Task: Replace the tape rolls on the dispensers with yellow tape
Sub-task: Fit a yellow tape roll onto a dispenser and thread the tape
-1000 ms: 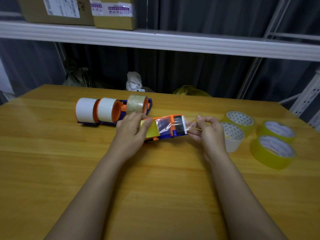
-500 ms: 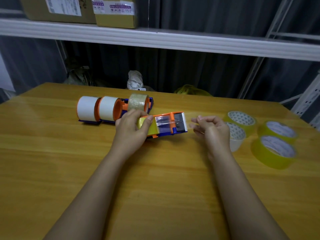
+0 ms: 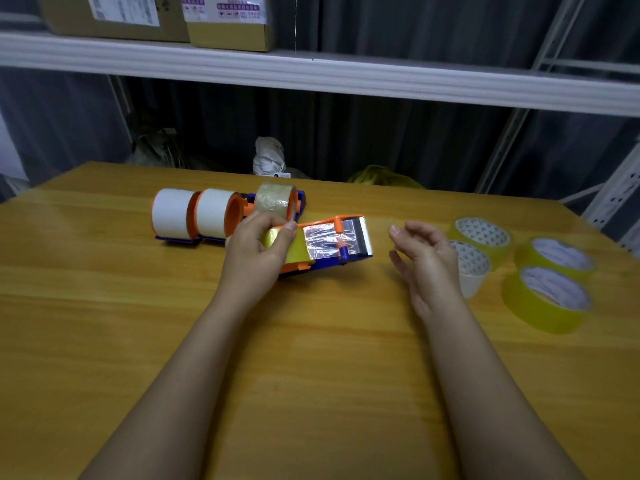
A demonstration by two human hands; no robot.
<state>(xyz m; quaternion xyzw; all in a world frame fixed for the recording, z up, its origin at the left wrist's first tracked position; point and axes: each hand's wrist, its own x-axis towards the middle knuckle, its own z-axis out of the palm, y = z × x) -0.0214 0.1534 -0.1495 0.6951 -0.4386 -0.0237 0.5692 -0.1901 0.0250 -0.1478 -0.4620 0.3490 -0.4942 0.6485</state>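
My left hand [image 3: 256, 247] grips the yellow tape roll [image 3: 289, 245] mounted on an orange and blue dispenser [image 3: 337, 242] lying on the wooden table [image 3: 311, 358]. Tape runs from the roll across the dispenser to its serrated blade. To the right of the blade my right hand [image 3: 424, 258] hovers with loosely bent fingers and holds nothing. Behind my left hand stand two dispensers with white rolls [image 3: 171, 216] [image 3: 216, 216] and one with a clear brownish roll [image 3: 275, 200]. Three yellow rolls [image 3: 481, 235] [image 3: 554, 258] [image 3: 547, 299] lie at the right.
A white roll [image 3: 472, 271] lies just right of my right hand, partly hidden by it. A white shelf beam [image 3: 311, 76] with cardboard boxes [image 3: 228, 20] runs above the table's far edge. Bagged items [image 3: 268, 161] sit behind the table.
My right hand let go of the tape end at the blade, drew back to the right and opened. My left hand stayed on the yellow roll.
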